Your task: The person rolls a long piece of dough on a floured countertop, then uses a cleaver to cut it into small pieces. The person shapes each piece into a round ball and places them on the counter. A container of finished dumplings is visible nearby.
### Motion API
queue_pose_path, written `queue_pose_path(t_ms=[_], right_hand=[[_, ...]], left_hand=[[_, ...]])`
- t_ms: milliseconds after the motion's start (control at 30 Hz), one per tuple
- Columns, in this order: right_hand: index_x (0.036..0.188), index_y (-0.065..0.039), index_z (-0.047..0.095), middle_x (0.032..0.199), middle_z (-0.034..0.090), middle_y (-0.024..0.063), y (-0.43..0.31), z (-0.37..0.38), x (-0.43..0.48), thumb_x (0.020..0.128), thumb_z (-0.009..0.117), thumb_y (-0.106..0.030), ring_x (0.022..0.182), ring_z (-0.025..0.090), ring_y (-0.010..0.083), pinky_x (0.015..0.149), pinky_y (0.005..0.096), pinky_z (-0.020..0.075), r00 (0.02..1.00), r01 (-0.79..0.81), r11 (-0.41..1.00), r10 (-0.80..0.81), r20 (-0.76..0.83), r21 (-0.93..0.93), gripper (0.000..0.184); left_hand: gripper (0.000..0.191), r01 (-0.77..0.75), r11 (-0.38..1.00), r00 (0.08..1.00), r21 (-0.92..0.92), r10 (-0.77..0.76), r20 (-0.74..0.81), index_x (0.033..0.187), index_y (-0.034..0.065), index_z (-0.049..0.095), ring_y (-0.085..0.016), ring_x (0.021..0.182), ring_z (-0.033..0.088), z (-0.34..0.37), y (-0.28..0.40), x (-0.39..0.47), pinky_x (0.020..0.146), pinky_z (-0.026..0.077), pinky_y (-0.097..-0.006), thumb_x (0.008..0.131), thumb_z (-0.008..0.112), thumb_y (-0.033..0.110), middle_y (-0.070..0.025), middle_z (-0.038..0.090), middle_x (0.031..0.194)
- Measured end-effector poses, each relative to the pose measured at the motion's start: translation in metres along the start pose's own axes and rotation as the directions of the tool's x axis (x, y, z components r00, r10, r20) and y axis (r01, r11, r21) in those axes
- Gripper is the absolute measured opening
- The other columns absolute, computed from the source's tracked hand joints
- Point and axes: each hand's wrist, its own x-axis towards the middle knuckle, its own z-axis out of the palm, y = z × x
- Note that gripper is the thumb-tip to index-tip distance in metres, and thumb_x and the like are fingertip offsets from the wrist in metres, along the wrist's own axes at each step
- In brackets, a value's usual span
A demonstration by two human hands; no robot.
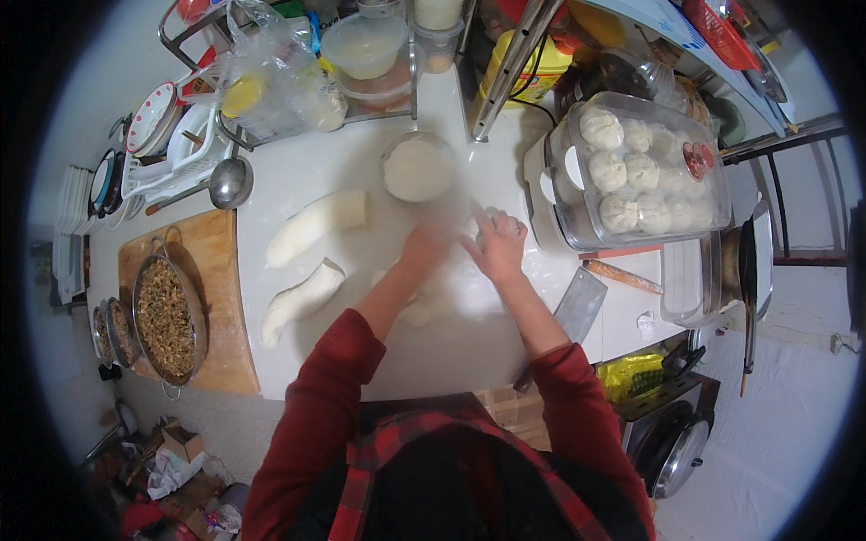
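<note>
My left hand is blurred over the floured white worktop, just below a round metal bowl of flour; whether it holds anything is unclear. To its right, my right hand rests with its thumb apart, its fingers over a pale, partly hidden piece that looks like dough. Two long dough rolls lie to the left, a thicker one above a thinner one. Small flat pale pieces lie beside my left forearm. A cleaver lies right of my right forearm.
A metal pan of chopped filling stands on a wooden board at left, near a ladle. At right, a clear-lidded steamer holds several buns, with a wooden rolling pin below. A metal rack stands behind.
</note>
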Motion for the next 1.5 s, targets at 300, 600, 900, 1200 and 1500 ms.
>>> queue_pose_path(t_ms=[300, 600, 900, 1200, 1500], right_hand=[[0.128, -0.016, 0.057, 0.120, 0.056, 0.0111, 0.020, -0.002, -0.003, 0.079, 0.075, -0.028, 0.113, 0.052, 0.0335, 0.097, 0.0474, 0.0359, 0.977, 0.050, 0.955, -0.107, 0.185, 0.291, 0.053], [0.139, -0.009, 0.044, 0.129, 0.054, 0.0163, 0.010, -0.019, -0.013, 0.077, 0.076, -0.031, 0.121, 0.050, 0.0357, 0.099, 0.0518, 0.0393, 0.927, -0.218, 0.974, 0.187, 0.324, 0.061, 0.073], [0.133, -0.011, 0.044, 0.123, 0.058, 0.0163, 0.009, -0.027, -0.013, 0.077, 0.077, -0.040, 0.114, 0.058, 0.0359, 0.094, 0.0567, 0.0419, 0.892, -0.282, 0.952, 0.305, 0.335, -0.117, 0.072], [0.127, -0.007, 0.054, 0.109, 0.064, 0.0156, -0.004, -0.001, 0.012, 0.081, 0.071, -0.027, 0.096, 0.062, 0.0302, 0.087, 0.0434, 0.0483, 0.915, -0.359, 0.892, 0.279, 0.292, 0.274, 0.053], [0.135, -0.009, 0.054, 0.114, 0.056, 0.0154, 0.041, -0.011, -0.008, 0.076, 0.077, -0.017, 0.097, 0.059, 0.0308, 0.090, 0.0369, 0.0472, 0.996, 0.083, 0.929, -0.093, 0.011, 0.362, 0.064]], left_hand=[[0.045, -0.005, 0.996, 0.987, 0.088, -0.009, 0.159, 0.124, 0.0092, 0.062, -0.041, 0.124, 0.049, -0.025, 0.003, -0.005, 0.102, 0.045, -0.0447, 0.080, 0.066, 0.018, -0.0228, 0.049, 0.135], [0.046, 0.009, 0.998, 0.974, 0.061, -0.022, 0.226, 0.126, 0.0201, 0.062, -0.039, 0.122, 0.052, -0.030, 0.003, -0.005, 0.096, 0.050, -0.0449, 0.081, 0.065, 0.019, -0.0215, 0.046, 0.139], [0.044, -0.036, 0.991, 0.999, 0.131, 0.032, 0.032, 0.122, 0.0149, 0.064, -0.038, 0.113, 0.057, -0.026, -0.001, -0.010, 0.090, 0.052, -0.0441, 0.078, 0.070, 0.021, -0.0167, 0.053, 0.131], [0.043, -0.018, 0.993, 0.988, 0.118, 0.036, -0.150, 0.114, 0.0083, 0.063, -0.037, 0.104, 0.059, -0.002, 0.005, -0.003, 0.088, 0.052, -0.0438, 0.076, 0.075, 0.025, -0.0129, 0.062, 0.112], [0.056, -0.118, 0.992, 0.993, -0.053, 0.118, 0.011, 0.133, 0.0157, 0.056, -0.039, 0.117, 0.056, -0.036, -0.007, -0.008, 0.101, 0.046, -0.0427, 0.080, 0.071, 0.022, -0.0173, 0.052, 0.136]])
